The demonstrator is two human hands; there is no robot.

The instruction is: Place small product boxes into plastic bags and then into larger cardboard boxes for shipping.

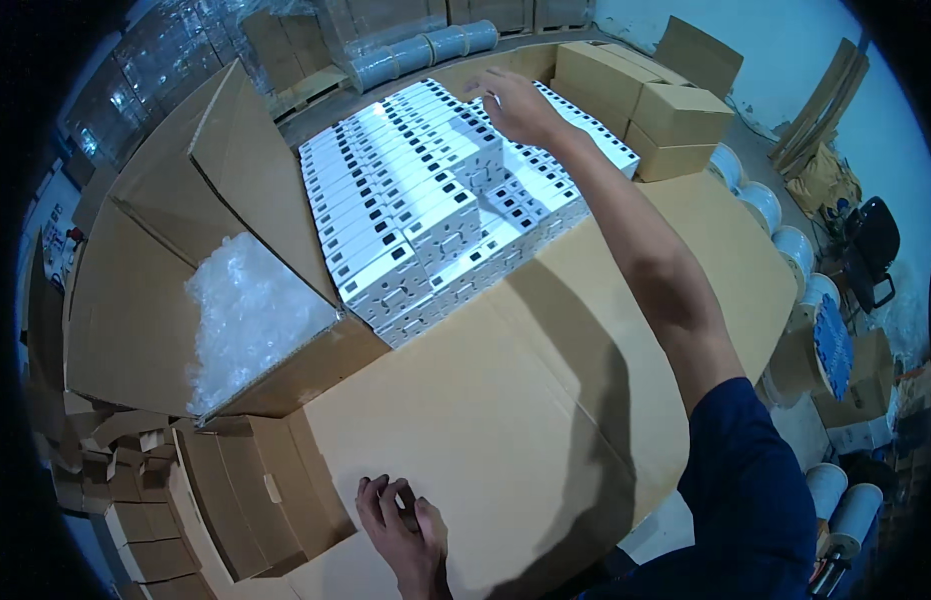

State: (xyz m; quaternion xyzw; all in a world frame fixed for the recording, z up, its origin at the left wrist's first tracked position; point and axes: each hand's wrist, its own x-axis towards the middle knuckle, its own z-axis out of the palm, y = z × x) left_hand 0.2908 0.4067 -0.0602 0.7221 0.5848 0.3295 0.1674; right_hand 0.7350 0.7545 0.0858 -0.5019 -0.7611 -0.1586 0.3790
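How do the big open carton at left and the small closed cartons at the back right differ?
The big open carton has its flaps up and shows clear plastic wrap inside; the small closed cartons are shut, contents hidden. The open carton stands alone and looks much larger; the small ones are stacked. The right hand reaches over the white boxes near the small cartons. Both are plain brown cardboard.

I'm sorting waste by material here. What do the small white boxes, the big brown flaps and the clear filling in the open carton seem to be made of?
Small white boxes: apparently thin printed card, smooth, with sharp folded edges. The right hand reaches over them.
Brown flap under the left hand: corrugated cardboard, matt, creased at the folds.
Clear filling: probably soft plastic wrap, glossy and crinkled; the exact type is unclear.
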